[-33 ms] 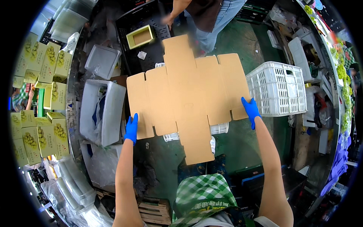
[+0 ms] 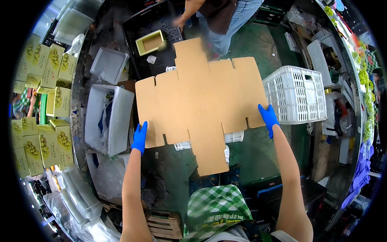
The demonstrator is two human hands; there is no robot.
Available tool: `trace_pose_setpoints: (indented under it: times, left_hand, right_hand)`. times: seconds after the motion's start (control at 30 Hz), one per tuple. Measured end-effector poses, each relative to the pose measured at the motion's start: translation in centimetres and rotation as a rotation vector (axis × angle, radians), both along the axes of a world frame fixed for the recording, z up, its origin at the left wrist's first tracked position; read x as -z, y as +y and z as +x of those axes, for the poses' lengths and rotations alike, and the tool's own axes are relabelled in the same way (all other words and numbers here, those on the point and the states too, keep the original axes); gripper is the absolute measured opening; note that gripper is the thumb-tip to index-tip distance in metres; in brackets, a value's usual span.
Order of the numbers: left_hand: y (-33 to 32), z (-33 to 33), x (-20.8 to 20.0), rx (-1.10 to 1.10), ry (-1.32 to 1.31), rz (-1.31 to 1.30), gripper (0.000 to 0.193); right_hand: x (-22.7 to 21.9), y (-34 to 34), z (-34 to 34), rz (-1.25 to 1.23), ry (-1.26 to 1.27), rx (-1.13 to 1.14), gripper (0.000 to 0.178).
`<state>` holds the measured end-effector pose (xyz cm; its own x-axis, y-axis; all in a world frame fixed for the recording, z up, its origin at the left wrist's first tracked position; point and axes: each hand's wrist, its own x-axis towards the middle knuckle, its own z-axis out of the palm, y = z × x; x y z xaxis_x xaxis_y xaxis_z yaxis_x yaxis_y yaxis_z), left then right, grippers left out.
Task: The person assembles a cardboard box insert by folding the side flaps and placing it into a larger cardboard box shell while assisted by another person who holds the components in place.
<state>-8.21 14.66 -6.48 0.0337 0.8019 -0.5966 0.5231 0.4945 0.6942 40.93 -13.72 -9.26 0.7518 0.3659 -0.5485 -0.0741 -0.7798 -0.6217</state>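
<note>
Cardboard blank [image 2: 201,101]: lying unfolded at dial centre.
Left hand [image 2: 139,139]: gripping its eight o'clock edge.
Right hand [image 2: 268,120]: gripping its edge between three and four o'clock.
White lattice crate [image 2: 296,94]: standing at three o'clock; a sideways drift could be snagging the blank there, or uneven pulling by either hand could be creasing it.

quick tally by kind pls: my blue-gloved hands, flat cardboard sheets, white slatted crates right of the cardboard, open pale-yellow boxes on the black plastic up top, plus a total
Left hand and right hand, blue-gloved: 2
Flat cardboard sheet: 1
White slatted crate: 1
Open pale-yellow box: 1
Total: 5
</note>
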Motion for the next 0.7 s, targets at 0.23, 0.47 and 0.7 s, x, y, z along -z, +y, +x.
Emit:
trace_pose_setpoints:
  times: [0.23,0.47,0.7]
  left_hand:
    - [1.2,-1.8,-5.9,0.105,0.017,0.029,0.055]
    - [0.6,-1.1,-7.6,-0.014,-0.382,-0.245,0.055]
    - [-5.1,6.7,-0.4,0.332,-0.034,0.342,0.064]
  right_hand:
    - [-7.9,-1.2,1.3,-0.016,0.138,-0.021,0.068]
    - [-9.4,-1.5,1.1,0.151,0.575,0.023,0.063]
    - [-2.9,1.4,-7.1,0.112,-0.111,-0.255,0.053]
